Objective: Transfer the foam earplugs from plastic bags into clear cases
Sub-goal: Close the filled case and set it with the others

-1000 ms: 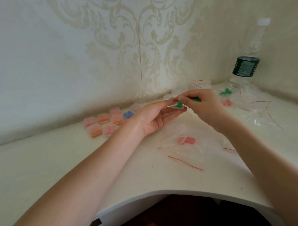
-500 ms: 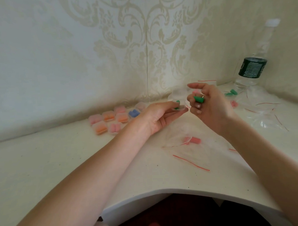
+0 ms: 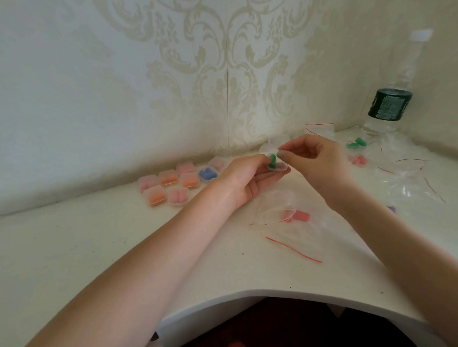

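Observation:
My left hand (image 3: pixel 249 179) holds a small clear case (image 3: pixel 281 166) on its fingertips above the white table (image 3: pixel 95 252). Green earplugs (image 3: pixel 272 161) stand in that case. My right hand (image 3: pixel 316 160) pinches at the top of the green earplugs with thumb and forefinger. Below my hands lies a clear plastic bag (image 3: pixel 282 210) with pink earplugs (image 3: pixel 298 215) inside. Several filled cases (image 3: pixel 179 183) with pink, orange and blue earplugs sit near the wall at the left.
A water bottle (image 3: pixel 391 98) with a dark green label stands in the right corner. Around it lie more bags (image 3: pixel 406 171) with red zip strips, loose green earplugs (image 3: pixel 356 143) and pink earplugs (image 3: pixel 357 159). The table's curved front edge runs across the bottom.
My right hand, which had pulled away holding a green earplug, has come back to the case in my left hand and now pinches the green earplugs there.

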A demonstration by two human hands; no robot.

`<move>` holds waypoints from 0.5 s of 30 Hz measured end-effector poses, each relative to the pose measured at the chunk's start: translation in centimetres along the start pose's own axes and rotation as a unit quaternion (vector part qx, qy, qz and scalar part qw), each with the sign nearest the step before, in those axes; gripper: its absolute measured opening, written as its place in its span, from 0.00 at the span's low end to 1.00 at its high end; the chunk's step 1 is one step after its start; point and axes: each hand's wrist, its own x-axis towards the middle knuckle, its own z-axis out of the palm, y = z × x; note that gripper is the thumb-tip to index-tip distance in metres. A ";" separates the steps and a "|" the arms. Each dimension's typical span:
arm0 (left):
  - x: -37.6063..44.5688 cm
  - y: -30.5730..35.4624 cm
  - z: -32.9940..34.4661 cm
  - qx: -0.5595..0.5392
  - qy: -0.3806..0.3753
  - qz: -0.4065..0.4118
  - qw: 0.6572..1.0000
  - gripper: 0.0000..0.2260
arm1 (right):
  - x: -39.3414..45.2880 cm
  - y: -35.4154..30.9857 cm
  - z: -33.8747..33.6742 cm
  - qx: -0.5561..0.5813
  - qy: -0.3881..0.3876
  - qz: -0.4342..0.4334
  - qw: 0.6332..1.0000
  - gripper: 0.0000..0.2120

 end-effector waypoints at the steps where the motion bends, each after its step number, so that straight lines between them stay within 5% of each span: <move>1: -0.1 0.0 0.1 0.003 -0.004 0.002 1.000 0.08 | 0.0 0.1 0.2 -0.015 0.004 -0.006 1.000 0.03; 15: -0.5 -0.1 0.3 -0.005 0.004 -0.012 1.000 0.06 | 0.4 1.6 1.1 -0.062 0.030 -0.030 0.997 0.03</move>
